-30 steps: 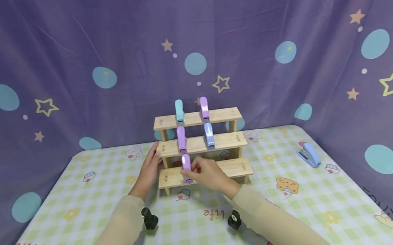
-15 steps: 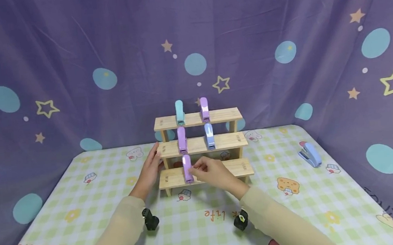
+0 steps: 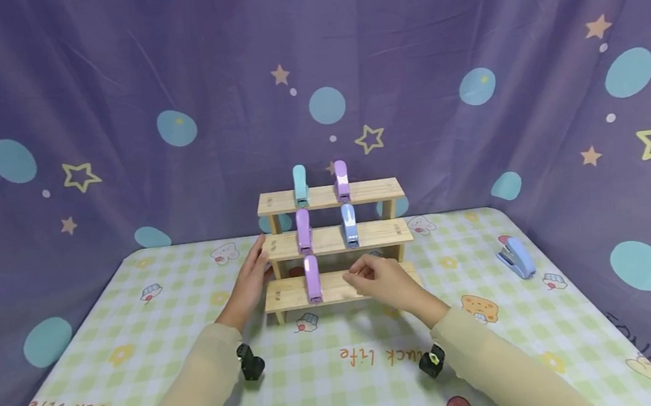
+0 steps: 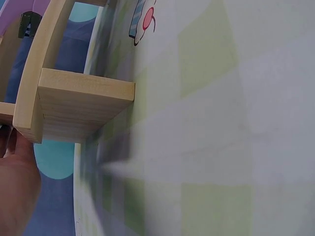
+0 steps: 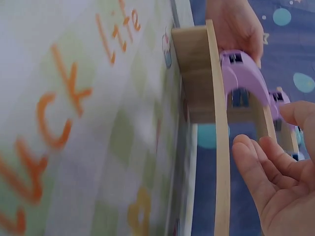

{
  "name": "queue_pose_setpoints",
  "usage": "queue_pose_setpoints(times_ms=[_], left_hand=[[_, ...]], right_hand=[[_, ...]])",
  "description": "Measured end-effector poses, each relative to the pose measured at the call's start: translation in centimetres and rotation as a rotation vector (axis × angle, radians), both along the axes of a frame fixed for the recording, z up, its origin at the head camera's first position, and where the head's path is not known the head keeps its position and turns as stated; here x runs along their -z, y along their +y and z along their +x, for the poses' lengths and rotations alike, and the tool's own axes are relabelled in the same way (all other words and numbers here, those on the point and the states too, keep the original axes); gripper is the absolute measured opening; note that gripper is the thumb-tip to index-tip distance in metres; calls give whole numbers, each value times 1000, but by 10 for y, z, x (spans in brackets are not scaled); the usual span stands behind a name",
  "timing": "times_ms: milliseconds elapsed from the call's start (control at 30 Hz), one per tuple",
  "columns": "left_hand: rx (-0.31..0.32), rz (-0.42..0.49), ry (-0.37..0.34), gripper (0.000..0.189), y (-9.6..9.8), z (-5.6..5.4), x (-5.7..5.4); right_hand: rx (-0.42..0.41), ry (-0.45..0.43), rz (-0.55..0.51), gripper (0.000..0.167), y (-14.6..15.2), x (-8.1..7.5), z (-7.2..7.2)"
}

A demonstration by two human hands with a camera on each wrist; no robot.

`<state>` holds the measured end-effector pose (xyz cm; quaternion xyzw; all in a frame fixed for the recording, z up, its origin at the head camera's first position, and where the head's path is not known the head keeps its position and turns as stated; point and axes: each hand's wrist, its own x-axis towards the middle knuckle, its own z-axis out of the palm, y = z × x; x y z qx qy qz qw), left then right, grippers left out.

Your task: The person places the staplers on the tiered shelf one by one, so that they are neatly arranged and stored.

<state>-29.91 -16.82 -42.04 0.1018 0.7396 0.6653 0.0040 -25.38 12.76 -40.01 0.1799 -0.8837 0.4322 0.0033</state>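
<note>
A three-tier wooden rack (image 3: 326,239) stands on the table, with a purple stapler (image 3: 312,280) on the left part of its bottom shelf. The middle shelf bears another purple stapler (image 3: 303,232) and a blue stapler (image 3: 350,227). On the top shelf are a teal stapler (image 3: 300,186) and a purple stapler (image 3: 342,181). My left hand (image 3: 246,287) rests against the rack's left end; its fingertips are partly hidden behind the wood. Over the right part of the bottom shelf, my right hand (image 3: 384,283) holds nothing, its thumb and fingers apart in the right wrist view.
A blue stapler (image 3: 518,257) sits by itself toward the table's right edge. A green-checked cloth (image 3: 166,325) covers the table, and a purple curtain (image 3: 220,108) hangs behind the rack.
My right hand has let go of the purple stapler on the bottom shelf and moved to the right. That stapler stays in place. My left hand has kept its spot at the rack.
</note>
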Motion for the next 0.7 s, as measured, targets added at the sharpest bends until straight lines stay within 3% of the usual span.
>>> queue_pose_setpoints(times_ms=[200,700], left_hand=[[-14,-26,7,55,-1,-1,2],[-21,-35,11,55,0,-1,3]], right_hand=[[31,9,-17,29,31,-1,-1],[165,32,72,36,110,-9,-1]])
